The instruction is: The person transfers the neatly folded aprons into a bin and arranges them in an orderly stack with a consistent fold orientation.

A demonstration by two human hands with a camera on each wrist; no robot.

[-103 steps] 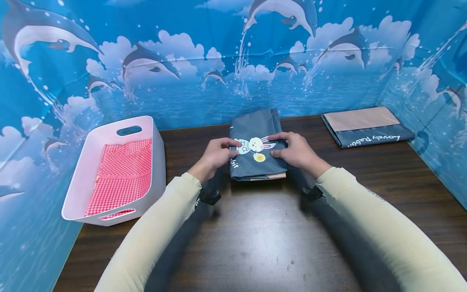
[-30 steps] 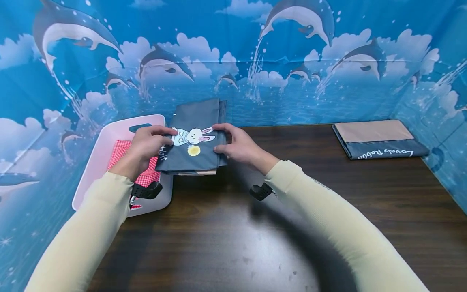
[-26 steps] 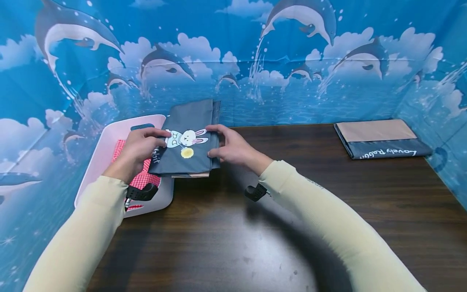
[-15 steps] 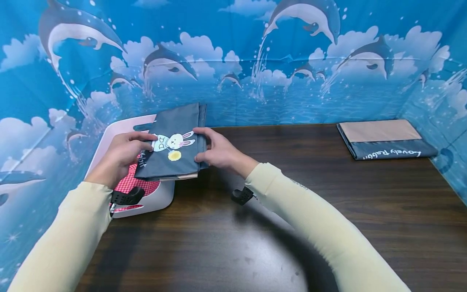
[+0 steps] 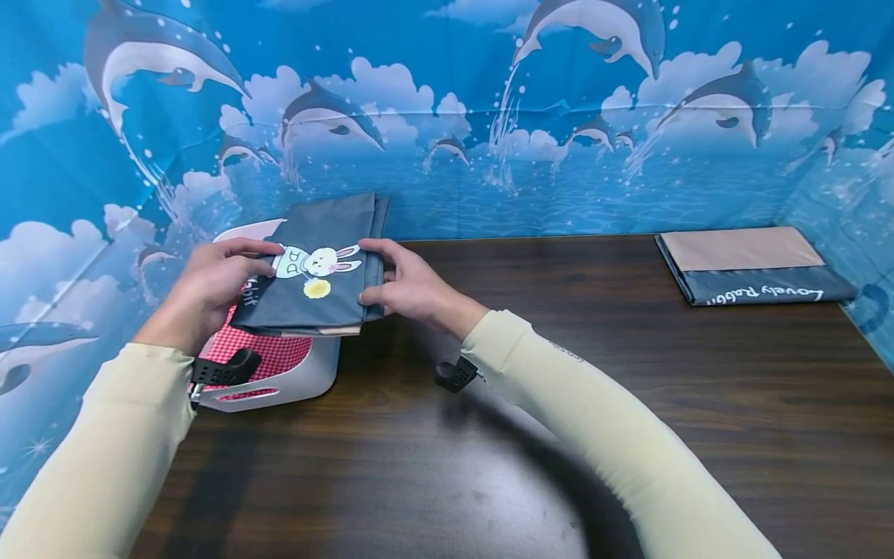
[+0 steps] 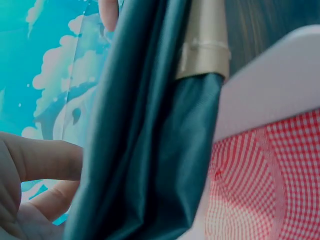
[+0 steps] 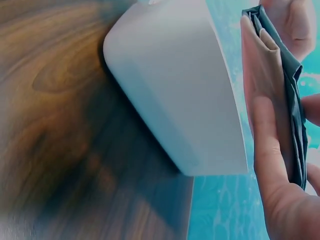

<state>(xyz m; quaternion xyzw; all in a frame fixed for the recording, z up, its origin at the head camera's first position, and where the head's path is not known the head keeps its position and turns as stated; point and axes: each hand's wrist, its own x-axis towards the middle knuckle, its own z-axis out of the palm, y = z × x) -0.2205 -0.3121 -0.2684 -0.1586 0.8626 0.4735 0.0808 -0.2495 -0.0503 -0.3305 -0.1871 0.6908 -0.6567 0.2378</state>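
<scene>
A folded dark grey cloth (image 5: 314,310) with a white rabbit and yellow flower print is held up between both hands over the white basket (image 5: 317,376). My left hand (image 5: 206,283) pinches its left edge, thumb and fingers on the printed face. On the opposite edge my right hand (image 5: 412,287) grips it; the right wrist view shows a finger along the beige underside of the cloth (image 7: 265,75). Loose layers of the cloth (image 6: 135,120) hang open at its end in the left wrist view. Red gingham fabric (image 5: 279,353) lies inside the basket, partly hidden below.
Another folded grey and beige cloth (image 5: 754,268), lettered "Lovely Rabbit", lies at the back right of the dark wooden table (image 5: 559,310). A dolphin-print curtain (image 5: 531,178) stands along the back and sides. The basket sits at the table's left end.
Both hands have lifted the rabbit-print cloth from the table's middle and carried it left over the basket. Over the last second it moved further left. The other folded cloth has stayed put.
</scene>
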